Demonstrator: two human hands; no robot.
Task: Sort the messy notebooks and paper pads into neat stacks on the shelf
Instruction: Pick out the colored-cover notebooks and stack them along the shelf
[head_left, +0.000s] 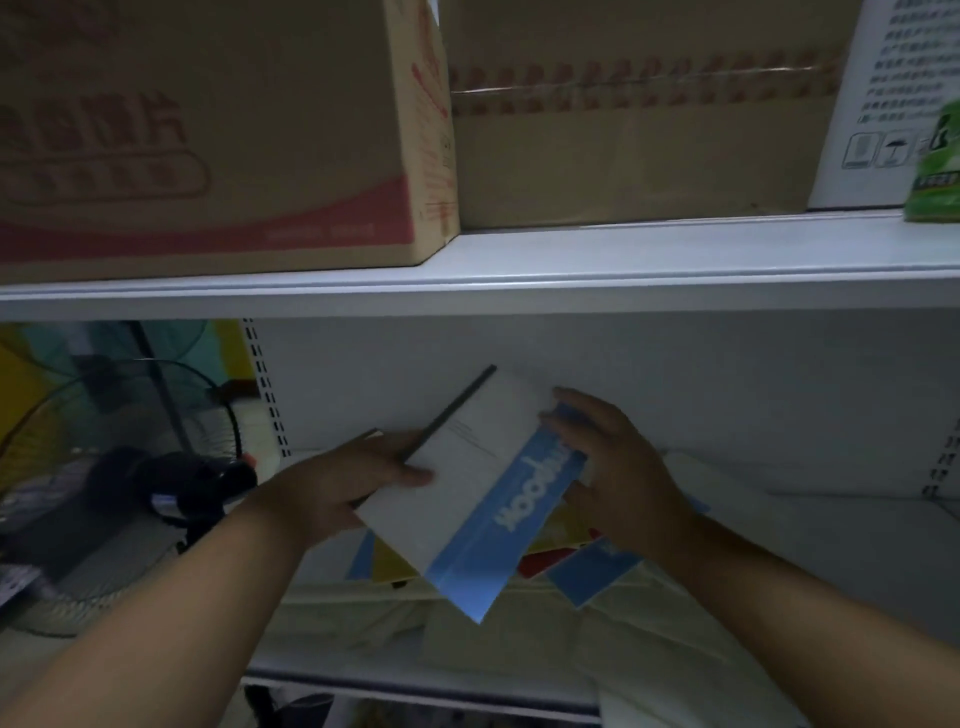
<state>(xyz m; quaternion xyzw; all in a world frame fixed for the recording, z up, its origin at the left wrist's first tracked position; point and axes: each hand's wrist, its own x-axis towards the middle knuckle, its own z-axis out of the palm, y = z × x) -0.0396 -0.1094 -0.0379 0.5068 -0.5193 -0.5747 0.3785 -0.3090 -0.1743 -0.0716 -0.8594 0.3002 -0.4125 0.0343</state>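
Observation:
A white notebook (467, 467) with a dark spine and a blue band is held tilted above the middle shelf (779, 525). My left hand (343, 483) grips its left edge, thumb on the cover. My right hand (618, 462) holds its right edge with fingers curled round the top corner. Beneath it lie more notebooks in a loose pile: a yellow and red one (550, 551) and a blue one (592, 574). Pale paper pads (519, 623) lie along the shelf front.
The upper shelf (571, 270) carries a printed cardboard box (208, 130), a plain brown box (623, 130), a white box (878, 104) and a green pack (935, 166). A floor fan (130, 467) stands left of the shelf unit.

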